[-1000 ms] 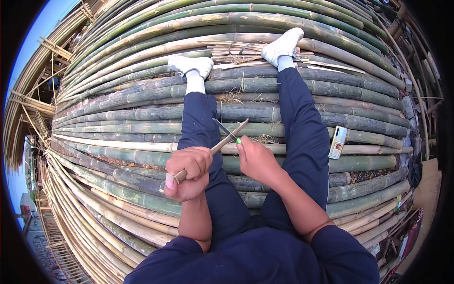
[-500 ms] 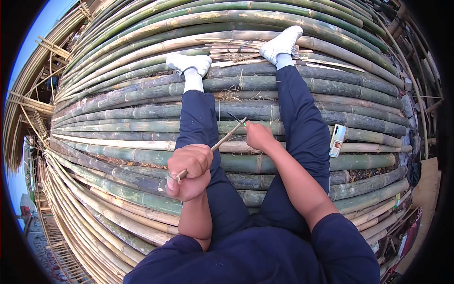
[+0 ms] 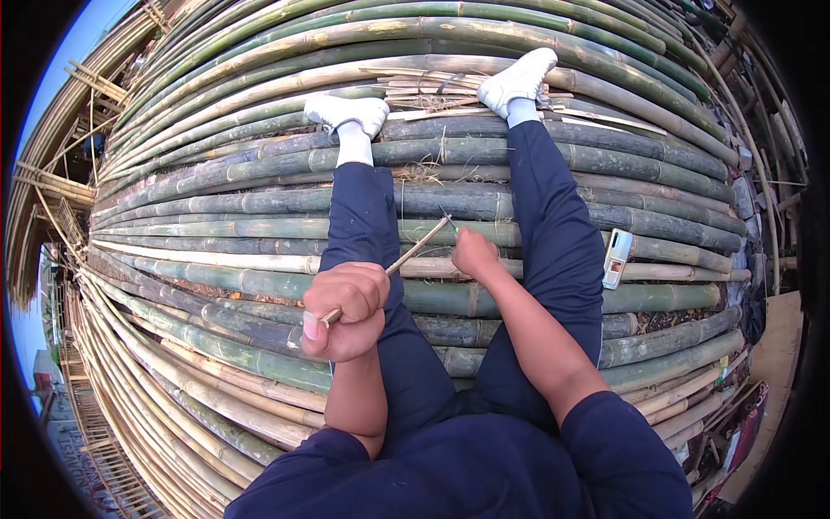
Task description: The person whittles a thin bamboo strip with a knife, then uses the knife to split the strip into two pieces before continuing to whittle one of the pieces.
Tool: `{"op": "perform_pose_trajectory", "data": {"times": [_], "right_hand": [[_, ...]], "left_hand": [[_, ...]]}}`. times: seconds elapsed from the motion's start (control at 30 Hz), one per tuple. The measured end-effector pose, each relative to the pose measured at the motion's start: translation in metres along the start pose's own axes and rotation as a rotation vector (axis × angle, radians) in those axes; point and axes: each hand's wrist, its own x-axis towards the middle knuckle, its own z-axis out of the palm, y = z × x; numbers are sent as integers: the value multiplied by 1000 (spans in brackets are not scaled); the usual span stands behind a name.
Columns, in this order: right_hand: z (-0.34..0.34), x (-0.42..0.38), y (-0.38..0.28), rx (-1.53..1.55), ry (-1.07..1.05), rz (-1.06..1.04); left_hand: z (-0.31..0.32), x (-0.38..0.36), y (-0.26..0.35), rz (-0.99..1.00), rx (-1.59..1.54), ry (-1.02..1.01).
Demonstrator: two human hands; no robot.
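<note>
A thin bamboo stick point(image 3: 418, 246) runs slantwise through my left hand point(image 3: 346, 310), whose fingers are wrapped round it near its lower end. My right hand point(image 3: 475, 253) is closed on the handle of a small knife point(image 3: 448, 217), with a bit of green showing at the grip. The dark blade overlaps the far tip of the stick. Both hands are held above the bamboo poles, between my outstretched legs.
Long bamboo poles point(image 3: 277, 227) lie side by side under me. Split bamboo strips point(image 3: 432, 89) are bundled between my white shoes point(image 3: 517, 82). A phone point(image 3: 616, 258) rests beside my right leg. Stacked bamboo point(image 3: 52, 173) stands at the left.
The knife blade and my right hand have shifted slightly to the right and down at the stick's far tip. My left hand keeps its grip, barely moved.
</note>
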Motion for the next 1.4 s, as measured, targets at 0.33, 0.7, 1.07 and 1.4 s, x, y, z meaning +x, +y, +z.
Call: {"op": "perform_pose_trajectory", "data": {"times": [0.33, 0.7, 1.07, 1.4], "right_hand": [[3, -7, -9, 66, 9, 14], [-59, -43, -37, -44, -128, -69], [-1, -4, -12, -33, 6, -42], [15, -1, -9, -33, 71, -86]], "left_hand": [[-3, 1, -1, 0, -11, 12], [-5, 1, -1, -11, -42, -22], [-15, 5, -2, -70, -79, -84], [-18, 6, -5, -94, -80, -101]]}}
